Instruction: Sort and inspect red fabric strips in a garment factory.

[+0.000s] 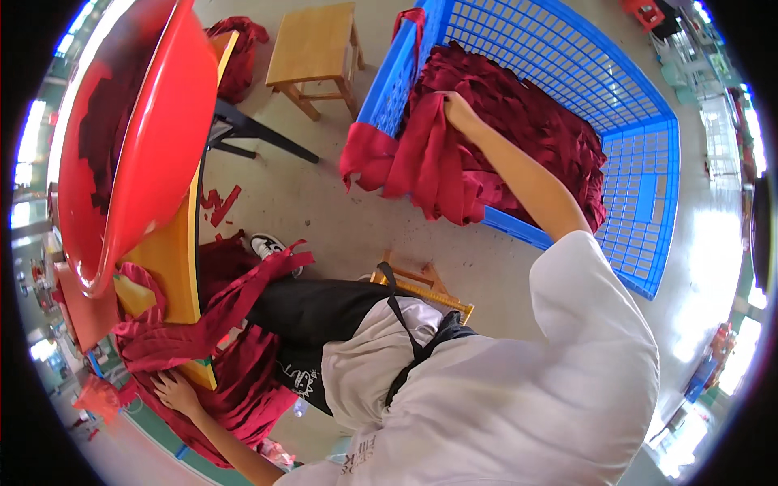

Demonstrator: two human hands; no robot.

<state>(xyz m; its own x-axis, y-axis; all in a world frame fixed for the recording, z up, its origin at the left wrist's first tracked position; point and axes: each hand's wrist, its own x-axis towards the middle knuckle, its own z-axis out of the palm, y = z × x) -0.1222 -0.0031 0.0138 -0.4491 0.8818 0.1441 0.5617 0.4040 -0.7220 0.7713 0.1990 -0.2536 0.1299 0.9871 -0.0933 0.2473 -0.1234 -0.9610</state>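
My right arm stretches out to a big blue plastic basket (652,182). There my right hand (460,112) is closed on dark red fabric strips (433,166), which hang down over the basket's near side. A thick heap of the same red strips (519,121) lies inside the basket. At the lower left, my left hand (177,394) rests with its fingers spread on a red fabric bundle (235,397) draped over the table edge and toward my lap. More red strips (194,332) lie across the yellow-edged table (182,267) just above that hand.
A large red plastic basin (166,138) with dark red cloth in it stands on the table. Beyond it are a wooden stool (312,49) and a dark table leg (263,134). Red scraps (220,204) lie on the floor near my shoe (266,245). I sit on a wooden stool (421,279).
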